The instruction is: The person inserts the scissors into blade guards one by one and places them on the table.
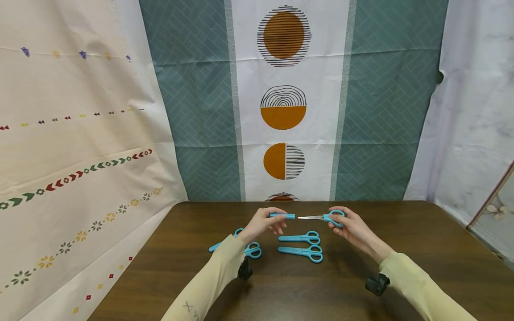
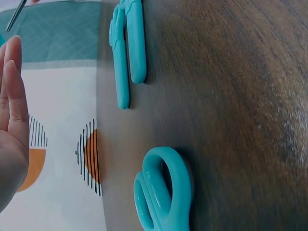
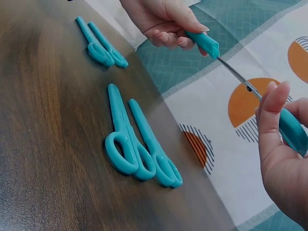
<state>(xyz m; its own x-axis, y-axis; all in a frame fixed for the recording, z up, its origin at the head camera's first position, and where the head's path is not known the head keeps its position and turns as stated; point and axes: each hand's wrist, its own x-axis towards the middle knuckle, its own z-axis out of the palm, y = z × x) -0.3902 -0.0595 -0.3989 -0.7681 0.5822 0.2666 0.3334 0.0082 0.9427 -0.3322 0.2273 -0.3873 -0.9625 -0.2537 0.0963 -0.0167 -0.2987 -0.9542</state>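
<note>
My left hand [image 1: 263, 223] pinches a slim turquoise scissor blade cover [image 1: 288, 216] above the table, its open end facing right. Across from it my right hand [image 1: 355, 228] grips a pair of turquoise-handled scissors [image 1: 326, 217] by the finger loops. The bare metal blades are closed and point left, the tip right at the mouth of the blade cover [image 3: 208, 44] in the right wrist view. Below the hands lie two covered scissors [image 1: 295, 251] side by side, handles to the right. In the left wrist view only part of the left hand [image 2: 14, 110] shows.
Two more turquoise scissors [image 3: 96, 50] lie on the left of the brown wooden table [image 1: 305, 290], partly hidden by the left forearm in the head view. A patterned cloth [image 1: 201, 111] hangs behind the table's far edge. Pale cloths hang at both sides.
</note>
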